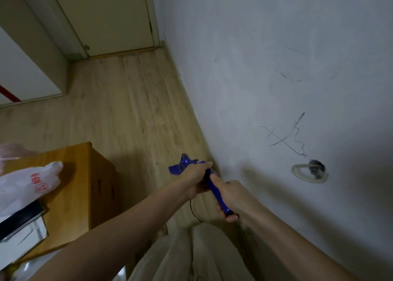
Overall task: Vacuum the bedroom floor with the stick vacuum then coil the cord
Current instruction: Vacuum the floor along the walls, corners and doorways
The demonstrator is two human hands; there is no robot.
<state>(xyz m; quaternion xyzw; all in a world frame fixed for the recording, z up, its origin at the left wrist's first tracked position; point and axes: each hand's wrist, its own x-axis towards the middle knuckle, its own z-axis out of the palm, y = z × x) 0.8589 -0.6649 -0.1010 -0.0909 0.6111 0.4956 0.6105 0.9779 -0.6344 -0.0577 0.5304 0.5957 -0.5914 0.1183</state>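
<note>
Both hands are on the blue vacuum here, and the grip makes sense for pushing it along the wall. The left hand wraps the stick lower down, fingers curled round it with the thumb lying along the top, probably so it can steer. The right hand closes round the upper end of the handle, fingers curled tight underneath and thumb pointing up the shaft, which looks like the driving hand.

The vacuum sits just beside the wall, angled down toward the floor where it meets the wall. Its head pokes out past the left hand, and I can't tell if it's touching the boards. Running it that near the wall is likely about getting the dust line in the corner.

A thin black cord loops down below the hands, away from the wall side, hanging loose. It's not coiled at all, so I'd guess that bit comes last. I can't see where it goes after it drops behind the legs.

Farther from the wall there's a wooden cabinet with a plastic bag on top. On the wall itself, a hole with a whitish tube looped out of it, plus some scribbles. Door at the far end.
</note>
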